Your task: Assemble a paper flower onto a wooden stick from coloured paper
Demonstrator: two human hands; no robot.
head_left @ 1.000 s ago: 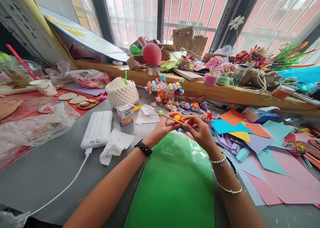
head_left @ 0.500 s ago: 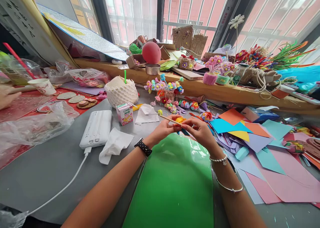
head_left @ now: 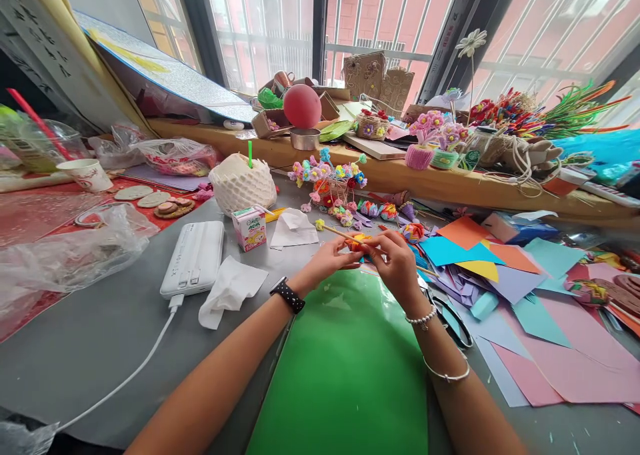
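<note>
My left hand (head_left: 327, 263) is closed at the far end of the green mat (head_left: 345, 368), its fingertips pinching a small orange-and-yellow paper piece (head_left: 357, 244). My right hand (head_left: 397, 265) pinches a thin wooden stick (head_left: 341, 233) right beside that paper. The stick slants across both hands, one end past the left fingers and the other out to the right. The paper's full shape is hidden by fingers. Beyond the hands lie folded multicoloured paper flowers (head_left: 388, 211). Black-handled scissors (head_left: 454, 320) lie by my right wrist, partly covered.
Coloured paper sheets (head_left: 575, 348) spread over the right side. To the left are a white power bank (head_left: 193, 258) with a cable, a crumpled tissue (head_left: 231, 288), a small drink carton (head_left: 250, 230) and a net-wrapped coconut (head_left: 243, 183). Crafts crowd the windowsill (head_left: 440, 182).
My right hand has shifted slightly left, and more of the stick and the scissors shows. The paper piece has turned within my fingers. Another person's hand at the left edge has gone from view.
</note>
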